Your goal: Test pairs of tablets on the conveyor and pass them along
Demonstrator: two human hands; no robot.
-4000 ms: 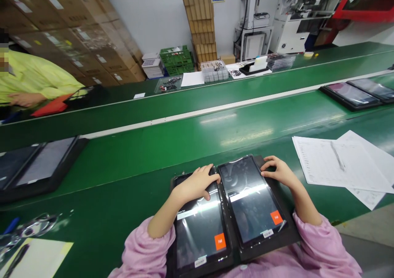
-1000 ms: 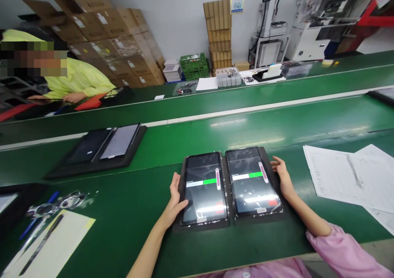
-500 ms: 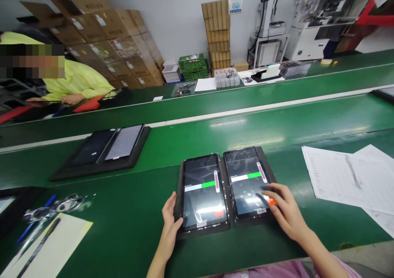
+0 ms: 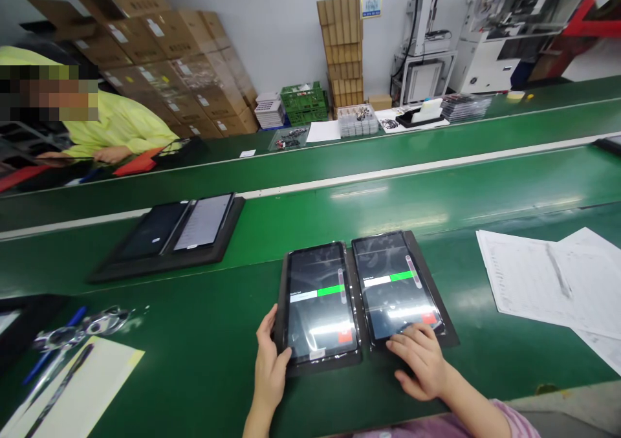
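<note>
Two black tablets lie side by side on a dark foam tray, each screen lit with a white and green bar and a red patch. At the left tablet, my left hand grips the lower left side, thumb on the front corner and fingers along the edge. Over the bottom edge of the right tablet is my right hand, fingers loosely bent and apart from the thumb, holding nothing. Its fingertips are close to the red patch; whether they touch the glass I cannot tell.
Another dark tray with two tablets lies on the green belt, back left. Printed sheets are at right; a notepad, pens and clear plastic at left. Across the belt sits a person in yellow.
My right hand has moved left and toward me, from the right tablet's right side to its bottom edge. The back left tray has shifted slightly right. My left hand keeps its grip.
</note>
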